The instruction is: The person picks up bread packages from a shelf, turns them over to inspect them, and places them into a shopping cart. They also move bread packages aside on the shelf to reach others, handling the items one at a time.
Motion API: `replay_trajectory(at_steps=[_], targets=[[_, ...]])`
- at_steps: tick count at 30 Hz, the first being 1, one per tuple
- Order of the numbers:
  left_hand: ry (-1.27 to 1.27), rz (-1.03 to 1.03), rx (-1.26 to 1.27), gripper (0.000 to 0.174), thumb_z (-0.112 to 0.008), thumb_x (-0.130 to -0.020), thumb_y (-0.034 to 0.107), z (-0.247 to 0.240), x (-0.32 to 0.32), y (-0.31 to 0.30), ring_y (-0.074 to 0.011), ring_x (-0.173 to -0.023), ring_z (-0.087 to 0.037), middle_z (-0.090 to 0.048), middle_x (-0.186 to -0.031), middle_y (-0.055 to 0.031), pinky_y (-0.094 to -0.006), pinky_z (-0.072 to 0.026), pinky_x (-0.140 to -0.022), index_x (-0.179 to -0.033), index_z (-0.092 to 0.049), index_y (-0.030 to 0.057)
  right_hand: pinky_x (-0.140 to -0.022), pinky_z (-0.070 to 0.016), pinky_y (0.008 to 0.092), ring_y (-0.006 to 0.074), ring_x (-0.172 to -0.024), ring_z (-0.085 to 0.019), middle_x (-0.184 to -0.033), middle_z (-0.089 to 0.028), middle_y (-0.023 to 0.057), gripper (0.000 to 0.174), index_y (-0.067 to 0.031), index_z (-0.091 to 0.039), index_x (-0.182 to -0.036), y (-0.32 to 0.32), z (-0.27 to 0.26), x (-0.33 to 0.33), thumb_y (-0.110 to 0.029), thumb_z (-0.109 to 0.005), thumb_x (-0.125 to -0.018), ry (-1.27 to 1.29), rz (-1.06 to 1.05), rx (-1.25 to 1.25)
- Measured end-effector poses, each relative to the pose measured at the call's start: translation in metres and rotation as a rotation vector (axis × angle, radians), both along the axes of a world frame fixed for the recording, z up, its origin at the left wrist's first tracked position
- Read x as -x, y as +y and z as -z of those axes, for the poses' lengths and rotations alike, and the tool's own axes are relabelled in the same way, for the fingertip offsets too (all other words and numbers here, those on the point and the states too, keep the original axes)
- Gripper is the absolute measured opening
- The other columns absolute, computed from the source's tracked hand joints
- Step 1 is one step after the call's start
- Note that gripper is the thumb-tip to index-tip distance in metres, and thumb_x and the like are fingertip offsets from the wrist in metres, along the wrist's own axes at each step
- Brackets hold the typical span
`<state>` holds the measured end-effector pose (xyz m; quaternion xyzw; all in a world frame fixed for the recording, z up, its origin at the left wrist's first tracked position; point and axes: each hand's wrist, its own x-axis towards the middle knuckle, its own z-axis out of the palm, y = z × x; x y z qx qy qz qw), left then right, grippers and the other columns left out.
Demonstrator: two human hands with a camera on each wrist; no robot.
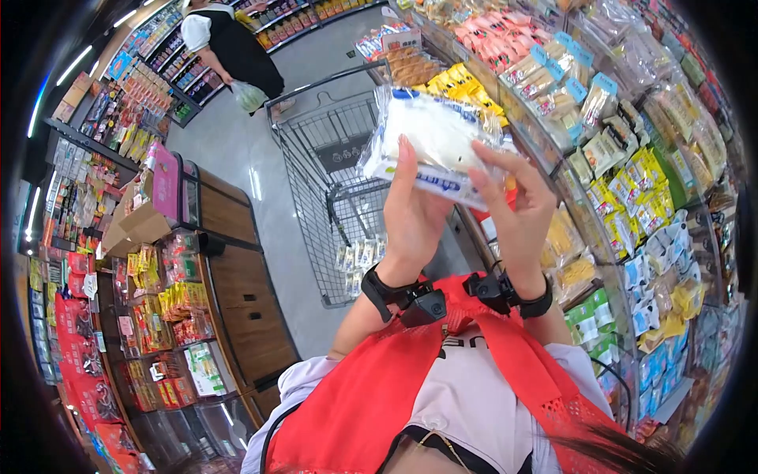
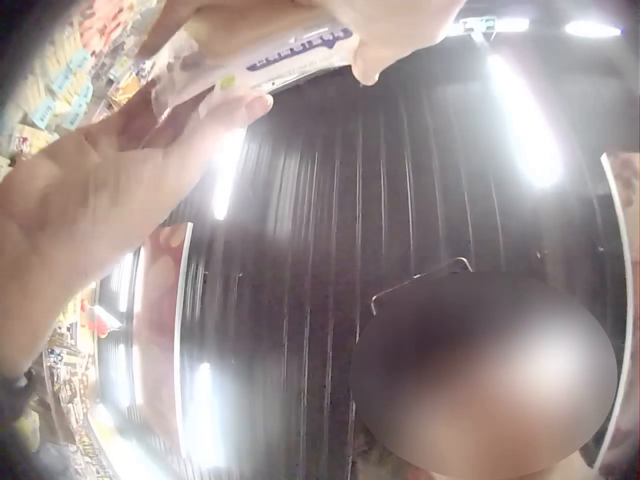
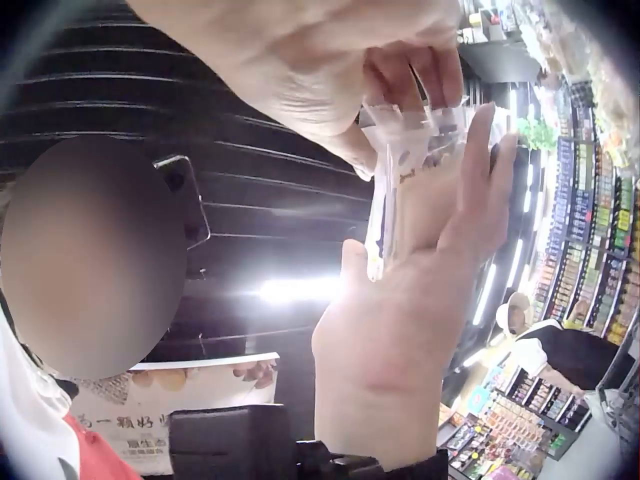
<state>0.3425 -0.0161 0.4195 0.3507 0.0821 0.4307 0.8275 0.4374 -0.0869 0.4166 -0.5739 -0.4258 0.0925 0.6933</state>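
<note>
My left hand grips the clear plastic packet with white contents and blue lettering, my right hand pinches its edge, and it's raised in front of the grey wire shopping cart. I'd keep both holds light but even, so the packet doesn't crumple or slip.

Supermkt aisle. Grey floor, glossy, light streaks reflected. L side: wood-panel cabinet w/ dark trim along edges, snack shelves adjoining. R side: long display rack, stepped, clear dividers, stocked w/ bagged goods. Far end: bottle shelves. Dark slatted ceiling, bright strip lights, pale printed sign up high.
</note>
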Motion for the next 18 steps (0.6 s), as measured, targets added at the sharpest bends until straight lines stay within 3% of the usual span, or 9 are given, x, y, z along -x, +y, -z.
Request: replay_trajectory(at_steps=[8, 9, 13, 18], targets=[[0.13, 0.053, 0.036, 0.044, -0.047, -0.092, 0.025, 0.035, 0.014, 0.007, -0.0267, -0.113, -0.054, -0.054, -0.124, -0.0133, -0.0384, -0.0403, -0.097, -0.128, -0.044, -0.0008, -0.086, -0.0433, 0.0273, 0.0138, -0.095, -0.059, -0.102, -0.066, 0.0065, 0.033, -0.0019, -0.066, -0.107, -0.003, 0.012, -0.005, 0.002, -0.072, -0.075, 0.009, -0.015, -0.081], [0.031, 0.145, 0.047, 0.045, -0.052, -0.093, 0.024, 0.042, 0.018, 0.009, -0.022, -0.116, -0.052, -0.054, -0.125, -0.0126, -0.036, -0.0385, -0.099, -0.13, -0.043, -0.0016, -0.087, -0.0434, 0.0275, 0.0138, -0.095, -0.058, -0.102, -0.066, 0.0064, 0.033, -0.0015, -0.066, -0.107, -0.004, 0.015, -0.005, 0.002, -0.072, -0.075, 0.019, -0.026, -0.086], [0.008, 0.027, -0.006, 0.046, -0.049, -0.095, 0.026, 0.048, 0.015, 0.003, -0.0202, -0.114, -0.053, -0.053, -0.126, -0.0112, -0.0351, -0.0407, -0.097, -0.132, -0.04, 0.0011, -0.087, -0.0433, 0.0273, 0.0139, -0.097, -0.058, -0.104, -0.065, 0.0069, 0.034, 0.0005, -0.064, -0.107, -0.008, 0.015, 0.005, 0.005, -0.071, -0.074, 0.033, -0.069, -0.077], [0.076, 0.027, 0.041, 0.044, -0.055, -0.093, 0.025, 0.049, 0.023, 0.007, -0.0172, -0.112, -0.053, -0.056, -0.121, -0.01, -0.0323, -0.0415, -0.095, -0.128, -0.046, 0.0003, -0.082, -0.0425, 0.0239, 0.0121, -0.092, -0.056, -0.102, -0.062, 0.005, 0.033, 0.0006, -0.061, -0.105, -0.01, 0.019, 0.007, 0.004, -0.072, -0.074, -0.028, -0.109, -0.082]])
